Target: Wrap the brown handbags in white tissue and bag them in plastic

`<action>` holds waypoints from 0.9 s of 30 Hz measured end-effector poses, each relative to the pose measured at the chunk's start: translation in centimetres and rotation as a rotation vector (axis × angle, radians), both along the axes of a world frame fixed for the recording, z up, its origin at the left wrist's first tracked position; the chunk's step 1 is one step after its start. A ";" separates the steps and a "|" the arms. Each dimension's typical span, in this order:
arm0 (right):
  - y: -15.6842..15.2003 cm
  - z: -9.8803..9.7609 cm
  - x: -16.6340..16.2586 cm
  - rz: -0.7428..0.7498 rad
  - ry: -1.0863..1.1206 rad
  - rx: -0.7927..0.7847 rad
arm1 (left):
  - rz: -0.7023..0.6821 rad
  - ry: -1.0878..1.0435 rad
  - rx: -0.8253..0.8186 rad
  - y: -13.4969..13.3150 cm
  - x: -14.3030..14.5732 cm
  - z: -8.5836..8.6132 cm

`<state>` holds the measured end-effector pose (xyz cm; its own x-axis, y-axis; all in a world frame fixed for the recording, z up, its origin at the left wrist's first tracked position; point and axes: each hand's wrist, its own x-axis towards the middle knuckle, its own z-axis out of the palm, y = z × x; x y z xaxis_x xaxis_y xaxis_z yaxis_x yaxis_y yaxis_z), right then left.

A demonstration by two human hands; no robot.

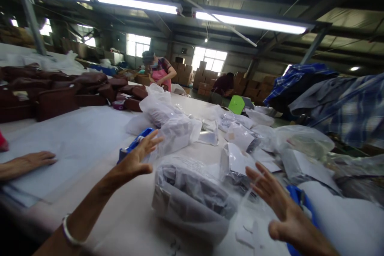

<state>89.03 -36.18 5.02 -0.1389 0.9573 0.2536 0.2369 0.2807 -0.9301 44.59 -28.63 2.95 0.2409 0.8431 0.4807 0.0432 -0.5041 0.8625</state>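
Observation:
A bulky item wrapped in a clear plastic bag [192,204] lies on the white table right in front of me. To its left, my left hand [139,156] is raised with fingers spread, holding nothing. A blue tape dispenser [132,144] stands just behind those fingers. On the other side of the bag, my right hand [274,198] hovers open, its fingers apart; a translucent strip of plastic shows near the fingertips, and I cannot tell if it touches them. Another blue dispenser [300,202] is partly hidden behind the right hand.
Dark red bags [60,100] are heaped at the left. Plastic-wrapped packages [240,136] cover the right side, below hanging clothes [354,100]. Another person's hand [33,164] rests on white sheeting [87,136]. A person in pink [162,74] stands at the table's far end.

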 end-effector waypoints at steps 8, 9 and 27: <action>2.4 -0.4 -4.9 -0.195 0.160 -0.154 | 0.199 -0.396 -0.175 1.3 4.8 -0.1; 3.3 -0.1 -4.7 -0.199 0.225 -0.146 | 0.195 -0.421 -0.167 1.9 5.0 0.3; 1.8 -11.6 -5.6 -0.276 0.296 -0.121 | 0.207 -0.297 -0.374 -3.5 5.5 -9.4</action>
<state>83.45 -34.39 -6.56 0.1885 0.9738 0.1274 0.0054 0.1287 -0.9917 50.08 -32.15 -6.45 -0.0502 0.9858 0.1600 -0.1641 -0.1662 0.9723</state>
